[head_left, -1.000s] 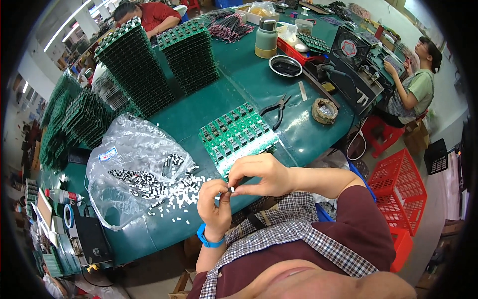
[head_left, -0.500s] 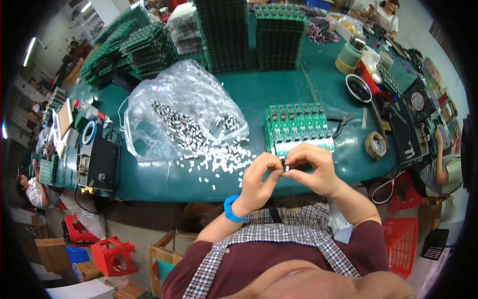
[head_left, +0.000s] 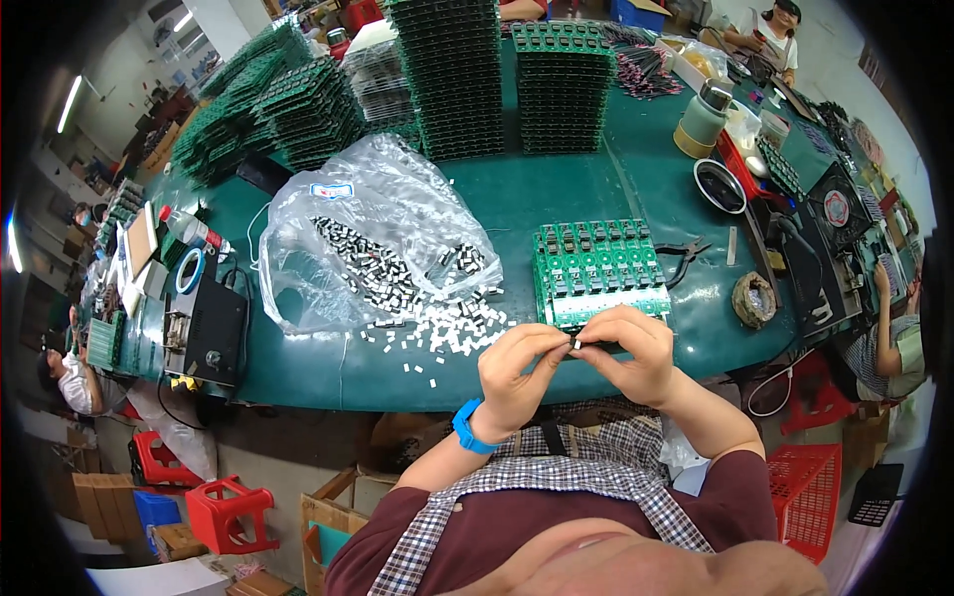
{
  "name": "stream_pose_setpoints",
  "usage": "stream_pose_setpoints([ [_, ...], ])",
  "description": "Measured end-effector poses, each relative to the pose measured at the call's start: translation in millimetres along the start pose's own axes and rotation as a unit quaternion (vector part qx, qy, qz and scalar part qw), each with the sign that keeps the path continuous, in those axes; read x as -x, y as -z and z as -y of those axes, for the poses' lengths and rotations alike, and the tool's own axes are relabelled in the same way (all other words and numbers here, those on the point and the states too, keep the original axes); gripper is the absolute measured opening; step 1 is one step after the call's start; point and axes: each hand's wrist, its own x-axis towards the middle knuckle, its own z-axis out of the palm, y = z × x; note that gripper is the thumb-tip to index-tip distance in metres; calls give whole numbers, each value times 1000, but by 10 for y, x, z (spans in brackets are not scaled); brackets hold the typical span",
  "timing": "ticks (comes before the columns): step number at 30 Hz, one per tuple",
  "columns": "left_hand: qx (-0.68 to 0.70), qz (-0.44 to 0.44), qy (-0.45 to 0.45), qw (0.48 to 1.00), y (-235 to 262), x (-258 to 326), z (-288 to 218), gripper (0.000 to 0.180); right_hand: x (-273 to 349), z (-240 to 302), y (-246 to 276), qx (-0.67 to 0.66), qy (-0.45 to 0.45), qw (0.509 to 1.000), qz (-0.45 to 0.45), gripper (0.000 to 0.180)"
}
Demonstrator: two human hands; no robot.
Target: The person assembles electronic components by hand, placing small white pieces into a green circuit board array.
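Note:
My left hand (head_left: 517, 377), with a blue band at its wrist, and my right hand (head_left: 638, 356) meet fingertip to fingertip at the near side of the table. Both pinch one tiny black-and-white piece (head_left: 576, 344); the fingers cover much of it. Just beyond them lies a green circuit board panel (head_left: 602, 260) carrying rows of dark components, with a white strip along its near edge. To the left, a clear plastic bag (head_left: 417, 204) lies on its side. Many similar small black-and-white pieces (head_left: 447, 326) spill from it onto the table.
Tall stacks of green boards (head_left: 561, 94) stand at the back. Right of the panel are black pliers (head_left: 684, 260), a tape roll (head_left: 753, 300) and a round dish (head_left: 719, 187). A black box-shaped device (head_left: 211, 333) sits left. Other people work at the sides.
The whole view has shifted slightly, so the table appears lower. My fingers have straightened a little around the small piece, and both hands still pinch it.

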Motion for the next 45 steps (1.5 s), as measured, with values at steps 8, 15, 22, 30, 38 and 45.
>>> stream_pose_setpoints([
  [8,13,94,0,995,75,-32,55,11,31,-90,-20,-79,-42,996,24,20],
  [15,-30,30,70,997,264,109,81,6,63,-138,139,-149,-190,970,-1,13],
  [22,-457,32,105,883,952,97,863,8,-3,-642,507,-144,-299,942,-45,16],
  [30,-483,80,58,870,858,47,999,6,-219,-956,612,5,-255,967,16,19],
  [38,-510,64,61,856,870,92,994,20,-340,-1013,494,233,-77,963,109,13],
  [45,-560,143,80,812,856,-133,1034,45,-376,-1054,380,294,-11,947,130,11],
])
